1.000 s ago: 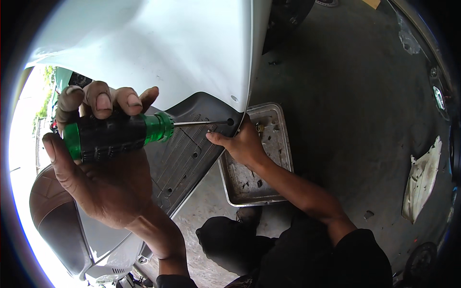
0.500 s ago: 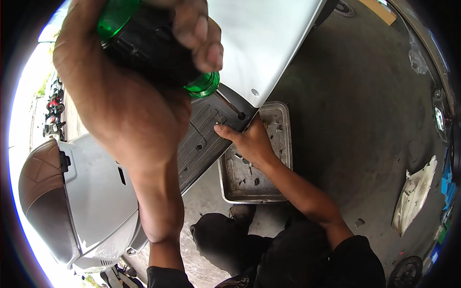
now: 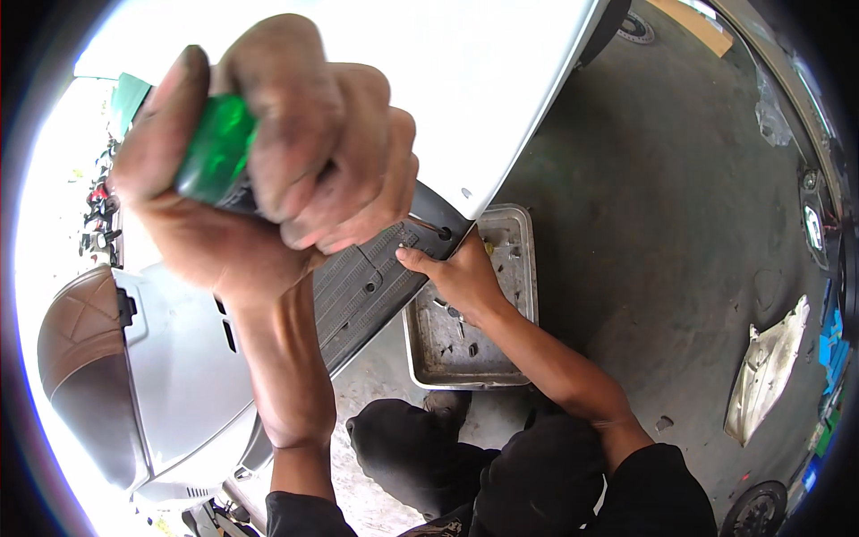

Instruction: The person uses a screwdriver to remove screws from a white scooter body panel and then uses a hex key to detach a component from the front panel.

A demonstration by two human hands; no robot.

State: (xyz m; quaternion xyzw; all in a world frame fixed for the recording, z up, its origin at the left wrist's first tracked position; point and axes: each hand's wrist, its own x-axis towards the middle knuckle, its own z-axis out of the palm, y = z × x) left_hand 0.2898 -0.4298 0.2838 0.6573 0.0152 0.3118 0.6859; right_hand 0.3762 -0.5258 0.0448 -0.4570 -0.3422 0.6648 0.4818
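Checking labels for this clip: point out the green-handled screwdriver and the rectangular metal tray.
Green-handled screwdriver [image 3: 217,148]: head view, on the handle's green end.
Rectangular metal tray [image 3: 492,360]: head view, on its bare floor.

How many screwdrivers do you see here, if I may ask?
1: the green-handled screwdriver is in the left hand, its shaft angled toward a hole in the dark footboard; others may be hidden.

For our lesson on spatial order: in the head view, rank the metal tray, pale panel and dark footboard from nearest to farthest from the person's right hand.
1. Dark footboard: touched by the right hand, to its left.
2. Metal tray: beneath the hand.
3. Pale panel: on the floor, far right.
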